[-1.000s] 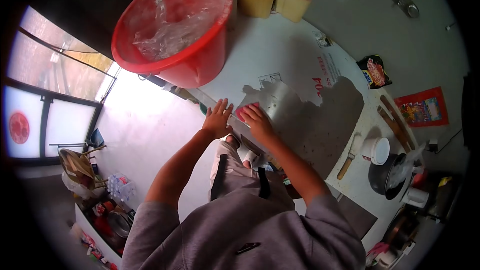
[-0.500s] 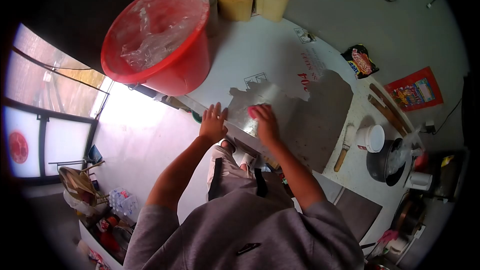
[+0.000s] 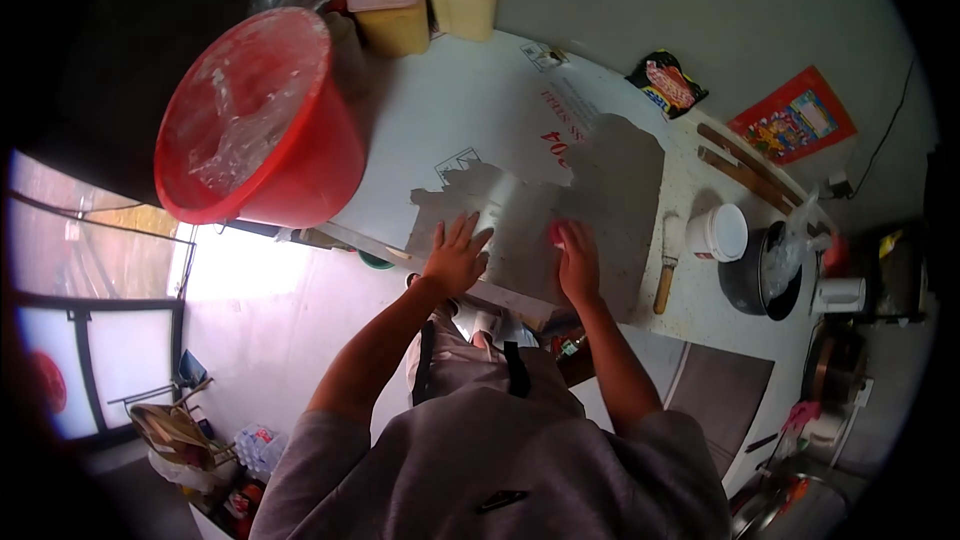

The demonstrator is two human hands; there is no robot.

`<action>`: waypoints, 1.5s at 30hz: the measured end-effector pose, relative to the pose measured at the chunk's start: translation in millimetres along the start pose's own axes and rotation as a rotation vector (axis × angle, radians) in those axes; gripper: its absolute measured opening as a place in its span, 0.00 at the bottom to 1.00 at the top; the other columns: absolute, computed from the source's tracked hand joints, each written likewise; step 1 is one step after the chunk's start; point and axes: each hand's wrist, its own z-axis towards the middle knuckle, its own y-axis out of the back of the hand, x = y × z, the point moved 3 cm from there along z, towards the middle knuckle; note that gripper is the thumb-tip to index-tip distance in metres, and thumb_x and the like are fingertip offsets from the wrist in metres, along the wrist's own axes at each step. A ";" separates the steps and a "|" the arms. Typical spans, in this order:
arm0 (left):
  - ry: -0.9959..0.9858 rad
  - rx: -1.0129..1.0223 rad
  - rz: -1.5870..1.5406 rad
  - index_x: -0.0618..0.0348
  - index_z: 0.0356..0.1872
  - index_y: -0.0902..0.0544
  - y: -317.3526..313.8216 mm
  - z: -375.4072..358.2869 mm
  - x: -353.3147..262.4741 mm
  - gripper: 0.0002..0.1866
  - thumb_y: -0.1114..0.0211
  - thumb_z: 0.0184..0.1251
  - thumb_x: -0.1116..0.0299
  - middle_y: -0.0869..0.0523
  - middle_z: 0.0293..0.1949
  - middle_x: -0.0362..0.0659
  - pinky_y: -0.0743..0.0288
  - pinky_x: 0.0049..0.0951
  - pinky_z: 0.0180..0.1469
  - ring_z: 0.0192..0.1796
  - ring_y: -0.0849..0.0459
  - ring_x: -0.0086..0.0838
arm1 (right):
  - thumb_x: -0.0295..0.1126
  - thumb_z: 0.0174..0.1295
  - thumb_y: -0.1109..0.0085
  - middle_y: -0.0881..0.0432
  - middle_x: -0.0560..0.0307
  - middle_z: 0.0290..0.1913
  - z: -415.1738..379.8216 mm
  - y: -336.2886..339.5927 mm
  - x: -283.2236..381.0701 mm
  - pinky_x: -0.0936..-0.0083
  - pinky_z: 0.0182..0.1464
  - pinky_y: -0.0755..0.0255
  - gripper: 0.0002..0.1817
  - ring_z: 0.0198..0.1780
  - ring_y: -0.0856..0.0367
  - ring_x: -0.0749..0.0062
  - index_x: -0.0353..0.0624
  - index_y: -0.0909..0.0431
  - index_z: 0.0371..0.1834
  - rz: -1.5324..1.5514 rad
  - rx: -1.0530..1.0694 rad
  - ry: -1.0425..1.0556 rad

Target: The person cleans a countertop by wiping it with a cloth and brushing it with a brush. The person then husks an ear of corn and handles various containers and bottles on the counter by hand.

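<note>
My left hand [image 3: 457, 258] lies flat with spread fingers on the near left part of a grey metal sheet [image 3: 520, 210]. My right hand [image 3: 578, 258] is closed around a small pink piece [image 3: 557, 233], perhaps a sponge or cloth, and rests on the same sheet further right. Most of the pink piece is hidden by the fingers. White film with red print [image 3: 480, 100] covers the far part of the surface, with a ragged edge where the bare metal begins.
A big red bucket [image 3: 340, 165] with clear plastic inside stands at left. Two lidded containers, one of them yellowish [image 3: 392, 28], stand behind. At right are a wooden-handled scraper [image 3: 664, 285], a white tub [image 3: 717, 233], a dark pot [image 3: 745, 275] and wooden sticks [image 3: 745, 175].
My right hand has slid rightward over the sheet with the pink piece. My left hand has moved from the near edge further onto the metal. The camera view has turned.
</note>
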 end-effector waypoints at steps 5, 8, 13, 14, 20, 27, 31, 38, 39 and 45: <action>-0.045 -0.067 0.047 0.48 0.74 0.38 -13.7 11.8 -11.5 0.35 0.41 0.67 0.51 0.45 0.76 0.52 0.58 0.63 0.74 0.78 0.50 0.48 | 0.19 0.54 0.44 0.25 0.46 0.60 -28.0 -22.0 52.0 0.53 0.66 0.35 0.22 0.65 0.30 0.45 0.39 0.23 0.56 0.077 0.030 0.084; -0.106 -0.051 0.077 0.50 0.75 0.40 -18.9 16.7 -14.4 0.38 0.42 0.67 0.48 0.46 0.77 0.53 0.58 0.63 0.74 0.79 0.51 0.48 | 0.20 0.55 0.43 0.24 0.47 0.60 -31.9 -2.8 28.4 0.54 0.67 0.35 0.21 0.64 0.29 0.45 0.41 0.22 0.54 0.101 0.194 0.208; -0.123 0.027 0.136 0.52 0.76 0.43 -18.5 7.3 -12.9 0.40 0.43 0.68 0.44 0.48 0.77 0.55 0.61 0.63 0.74 0.79 0.53 0.49 | 0.19 0.55 0.43 0.24 0.46 0.59 -32.4 20.7 -7.7 0.52 0.66 0.35 0.19 0.63 0.29 0.44 0.39 0.21 0.52 -0.068 -0.153 -0.111; -0.129 0.029 0.148 0.52 0.76 0.43 -16.8 3.9 -14.3 0.40 0.43 0.68 0.44 0.48 0.77 0.55 0.61 0.63 0.74 0.79 0.53 0.49 | 0.19 0.55 0.43 0.24 0.46 0.58 -35.5 11.8 2.9 0.52 0.66 0.35 0.18 0.63 0.29 0.44 0.39 0.21 0.51 -0.073 -0.148 -0.187; -0.101 0.038 0.060 0.49 0.75 0.41 -21.2 12.1 -12.8 0.41 0.38 0.63 0.48 0.48 0.77 0.55 0.58 0.64 0.74 0.78 0.51 0.51 | 0.18 0.53 0.43 0.22 0.46 0.56 -42.1 -3.1 38.2 0.51 0.65 0.35 0.17 0.62 0.28 0.45 0.38 0.20 0.48 0.187 0.030 0.150; -0.001 0.008 -0.113 0.49 0.76 0.42 -18.3 21.3 -42.5 0.43 0.35 0.59 0.52 0.50 0.78 0.55 0.60 0.62 0.75 0.79 0.54 0.50 | 0.16 0.52 0.45 0.24 0.46 0.59 -60.7 31.7 -17.7 0.49 0.66 0.36 0.19 0.65 0.30 0.43 0.39 0.20 0.50 -0.023 -0.202 -0.164; -0.062 0.106 0.004 0.47 0.77 0.45 -32.8 21.1 -60.4 0.43 0.38 0.62 0.49 0.52 0.78 0.55 0.62 0.63 0.75 0.80 0.57 0.50 | 0.16 0.52 0.45 0.25 0.44 0.60 -70.7 12.4 5.0 0.52 0.68 0.37 0.25 0.64 0.30 0.42 0.41 0.22 0.56 0.014 -0.158 -0.033; -0.071 0.174 0.055 0.46 0.78 0.47 -43.5 21.0 -60.0 0.43 0.41 0.64 0.45 0.55 0.79 0.53 0.66 0.63 0.75 0.81 0.60 0.49 | 0.16 0.53 0.46 0.26 0.42 0.61 -82.7 64.2 -55.3 0.51 0.68 0.38 0.25 0.66 0.32 0.40 0.39 0.23 0.57 -0.049 -0.145 -0.143; -0.073 0.161 0.062 0.46 0.78 0.47 -44.5 20.4 -59.0 0.43 0.41 0.64 0.45 0.55 0.79 0.53 0.66 0.63 0.75 0.81 0.60 0.49 | 0.16 0.53 0.46 0.26 0.42 0.61 -83.6 59.4 -46.9 0.50 0.68 0.38 0.25 0.66 0.32 0.40 0.39 0.23 0.57 -0.097 -0.218 -0.217; -0.074 0.175 0.069 0.46 0.78 0.48 -40.0 21.3 -60.0 0.43 0.42 0.65 0.45 0.56 0.79 0.53 0.67 0.63 0.75 0.81 0.60 0.49 | 0.23 0.57 0.42 0.25 0.46 0.61 -95.9 20.0 -1.1 0.49 0.66 0.36 0.20 0.64 0.30 0.44 0.37 0.22 0.55 0.049 -0.081 0.073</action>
